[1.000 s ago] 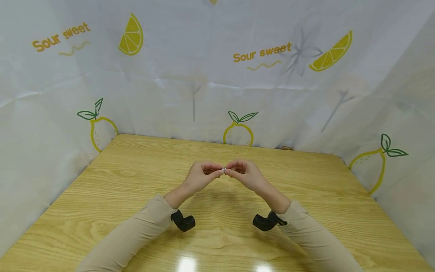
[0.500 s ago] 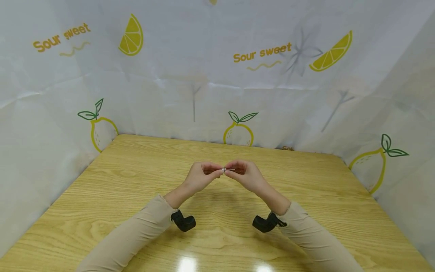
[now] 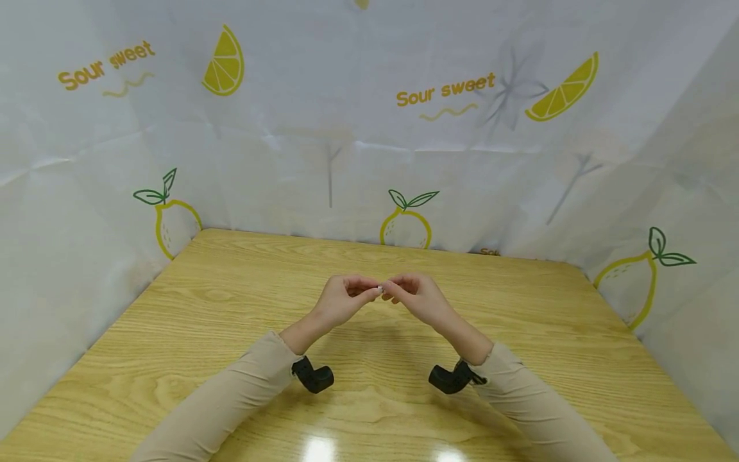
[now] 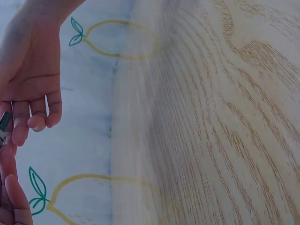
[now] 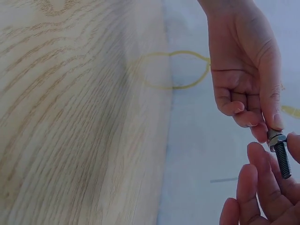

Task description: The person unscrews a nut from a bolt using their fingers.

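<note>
My left hand point(image 3: 339, 300) and right hand point(image 3: 424, 300) meet fingertip to fingertip above the table. Between them is a small metal bolt point(image 5: 283, 163), its threaded shank pointing toward the right hand. In the right wrist view, the left thumb and fingers pinch the bolt at its head end. A hex nut point(image 5: 278, 140) sits on the thread close to that end. The right thumb and forefinger lie at either side of the nut; their exact contact is partly cut off by the frame edge. The left wrist view catches only part of the bolt point(image 4: 4, 121).
A wood-grain table point(image 3: 277, 398) spreads beneath both hands. White cloth point(image 3: 277, 173) printed with lemons surrounds it at the back and sides. A black wrist camera hangs under each sleeve, the left camera point(image 3: 314, 376) and the right camera point(image 3: 449, 378).
The right thumb and fingers have shifted slightly around the nut, and the shank that showed half a second ago is now covered in the head view. The left hand stays nearly still.
</note>
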A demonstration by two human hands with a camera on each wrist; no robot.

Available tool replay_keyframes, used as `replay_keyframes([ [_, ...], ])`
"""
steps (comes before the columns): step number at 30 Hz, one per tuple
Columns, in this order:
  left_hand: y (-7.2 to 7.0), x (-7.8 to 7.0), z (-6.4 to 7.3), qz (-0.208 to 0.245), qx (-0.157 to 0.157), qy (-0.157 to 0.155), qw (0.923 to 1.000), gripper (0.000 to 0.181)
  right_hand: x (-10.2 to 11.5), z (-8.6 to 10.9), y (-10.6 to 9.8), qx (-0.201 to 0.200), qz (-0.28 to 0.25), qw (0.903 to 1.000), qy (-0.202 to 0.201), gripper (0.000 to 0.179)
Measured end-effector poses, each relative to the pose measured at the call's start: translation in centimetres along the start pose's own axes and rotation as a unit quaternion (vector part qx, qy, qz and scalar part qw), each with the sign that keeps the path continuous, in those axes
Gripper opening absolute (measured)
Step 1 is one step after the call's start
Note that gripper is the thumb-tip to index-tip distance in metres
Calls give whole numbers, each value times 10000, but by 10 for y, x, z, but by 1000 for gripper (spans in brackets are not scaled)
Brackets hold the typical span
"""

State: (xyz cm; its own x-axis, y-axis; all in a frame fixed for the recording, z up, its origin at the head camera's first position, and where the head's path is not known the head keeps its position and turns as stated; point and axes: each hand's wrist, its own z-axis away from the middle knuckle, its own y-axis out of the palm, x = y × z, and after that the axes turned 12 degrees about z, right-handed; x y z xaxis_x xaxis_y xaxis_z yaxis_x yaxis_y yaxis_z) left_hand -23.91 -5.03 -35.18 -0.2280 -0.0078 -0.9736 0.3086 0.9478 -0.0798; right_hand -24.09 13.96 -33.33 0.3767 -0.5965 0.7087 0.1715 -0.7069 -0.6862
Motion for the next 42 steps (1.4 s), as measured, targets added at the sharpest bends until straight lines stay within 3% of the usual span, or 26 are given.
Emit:
replay_keyframes([
  [4, -1, 2, 0, 8, 36, 40, 10000, 23, 1, 1, -1, 84, 40, 10000, -32, 25],
  [9, -2, 3, 1, -90, 61, 247, 9996, 24, 2, 2, -1, 52, -153, 9998, -141, 33],
  [16, -2, 4, 0, -18, 63, 40, 10000, 23, 1, 2, 0, 161, 23, 9999, -34, 30],
  [24, -1, 5, 0, 9, 94, 158, 9998, 24, 2, 3, 0, 109, -56, 9999, -111, 30],
  [37, -2, 4, 1, -40, -3, -19, 10000, 23, 2, 3, -1, 184, -105, 9997, -127, 26],
  [42, -2, 6, 1, -87, -31, 72, 9999, 24, 2, 3, 0, 141, -125, 9996, -214, 32],
])
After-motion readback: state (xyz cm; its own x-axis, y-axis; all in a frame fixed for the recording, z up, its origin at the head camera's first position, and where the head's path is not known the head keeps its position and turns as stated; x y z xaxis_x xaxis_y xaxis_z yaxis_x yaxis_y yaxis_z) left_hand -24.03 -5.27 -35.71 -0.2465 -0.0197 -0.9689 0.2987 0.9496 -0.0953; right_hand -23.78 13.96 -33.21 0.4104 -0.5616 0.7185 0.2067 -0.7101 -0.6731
